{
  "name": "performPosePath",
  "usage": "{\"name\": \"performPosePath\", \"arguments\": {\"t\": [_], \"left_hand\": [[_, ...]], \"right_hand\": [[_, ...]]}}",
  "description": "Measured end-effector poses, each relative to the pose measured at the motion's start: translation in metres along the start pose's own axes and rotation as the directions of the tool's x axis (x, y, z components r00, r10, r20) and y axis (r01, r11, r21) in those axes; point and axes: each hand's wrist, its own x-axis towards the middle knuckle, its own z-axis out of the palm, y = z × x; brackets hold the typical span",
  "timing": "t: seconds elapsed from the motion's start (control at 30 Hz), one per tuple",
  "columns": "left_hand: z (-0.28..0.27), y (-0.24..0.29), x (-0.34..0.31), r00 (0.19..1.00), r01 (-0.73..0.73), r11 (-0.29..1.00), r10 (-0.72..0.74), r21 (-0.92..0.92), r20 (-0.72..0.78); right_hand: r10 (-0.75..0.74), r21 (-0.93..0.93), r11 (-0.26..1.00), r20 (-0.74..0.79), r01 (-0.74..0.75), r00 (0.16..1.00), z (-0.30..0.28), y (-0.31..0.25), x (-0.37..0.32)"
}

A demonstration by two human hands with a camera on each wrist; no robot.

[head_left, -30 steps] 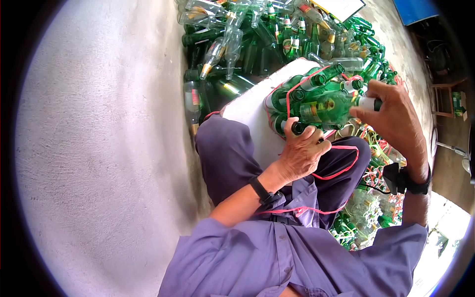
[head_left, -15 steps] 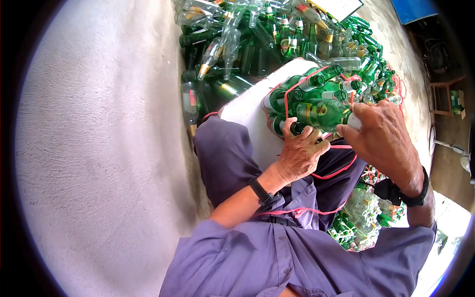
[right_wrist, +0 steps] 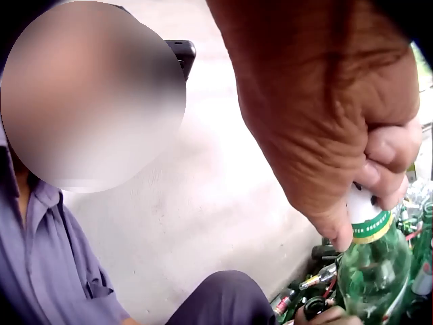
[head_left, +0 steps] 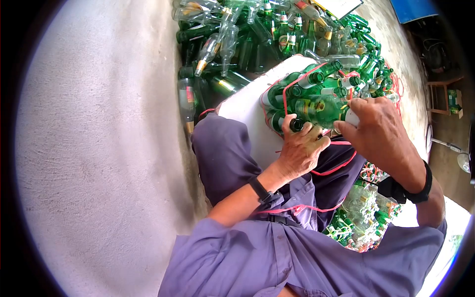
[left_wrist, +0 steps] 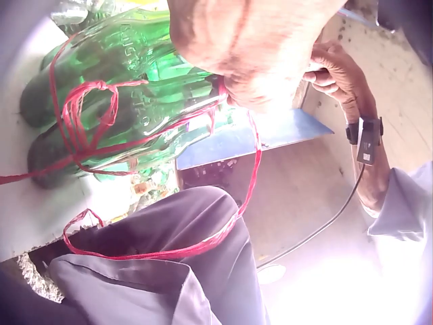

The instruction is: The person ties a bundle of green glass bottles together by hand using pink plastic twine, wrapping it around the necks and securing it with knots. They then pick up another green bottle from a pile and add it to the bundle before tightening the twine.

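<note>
My right hand (head_left: 378,126) grips a green glass bottle (right_wrist: 375,271) by its neck, which has a white label. That bottle's body (head_left: 319,110) lies along the top of a cluster of green bottles (left_wrist: 135,81) tied with pink string (left_wrist: 88,122). At the near side of the cluster, my left hand (head_left: 303,152) has its fingers curled round a bottle neck; a dark bottle mouth (head_left: 296,124) shows beside its index finger. In the left wrist view the left hand (left_wrist: 250,47) hides the necks it covers.
Under the cluster is a white board (head_left: 242,109) by my knees. Loose string (left_wrist: 169,254) trails over my lap. A large heap of bottles (head_left: 257,44) lies ahead, and more bottles (head_left: 363,213) are at the right. A pale wall (head_left: 109,148) stands along the left.
My right hand has moved left and inward with its bottle, bringing the bottle closer against the cluster. The left hand has stayed at the necks.
</note>
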Motion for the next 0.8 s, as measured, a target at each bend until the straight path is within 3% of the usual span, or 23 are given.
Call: {"name": "performPosePath", "arguments": {"t": [0.07, 0.17, 0.3, 0.37, 0.5, 0.57, 0.67, 0.73, 0.8], "left_hand": [[0.001, -0.001, 0.0, 1.0, 0.007, 1.0, -0.007, 0.01, -0.003], [-0.002, -0.001, 0.002, 1.0, 0.015, 1.0, -0.014, 0.017, -0.026], [-0.002, -0.002, 0.002, 0.999, 0.012, 1.0, -0.012, 0.012, -0.049], [-0.002, 0.0, 0.001, 0.999, 0.013, 1.0, -0.013, 0.008, -0.038], [-0.004, 0.0, 0.002, 1.0, 0.02, 1.0, -0.02, 0.016, -0.016], [-0.002, -0.001, 0.004, 0.999, 0.03, 1.0, -0.03, -0.004, -0.034], [-0.005, -0.005, 0.005, 0.998, 0.045, 0.999, -0.045, 0.009, -0.043], [-0.002, -0.004, 0.004, 0.998, 0.022, 0.999, -0.02, 0.037, -0.055], [-0.003, -0.003, 0.005, 0.998, 0.017, 0.999, -0.015, 0.034, -0.053]], "right_hand": [[0.012, 0.019, 1.0, -0.102, -0.01, 0.995, 0.002, -0.001, 0.004], [0.14, 0.112, 0.984, -0.031, -0.135, 0.99, 0.0, 0.0, 0.013], [0.137, 0.125, 0.984, -0.045, -0.13, 0.99, -0.001, -0.001, 0.017], [0.052, 0.079, 0.995, 0.026, -0.054, 0.998, -0.004, 0.005, 0.016], [0.067, 0.131, 0.989, 0.056, -0.074, 0.996, -0.006, 0.003, 0.018], [0.246, 0.26, 0.931, 0.071, -0.256, 0.967, -0.007, 0.002, 0.024], [0.311, 0.221, 0.921, 0.077, -0.32, 0.947, -0.004, 0.003, 0.025], [0.304, 0.286, 0.906, 0.069, -0.311, 0.95, -0.001, 0.003, 0.017], [0.092, 0.176, 0.98, -0.003, -0.09, 0.996, 0.005, 0.013, 0.008]]}}
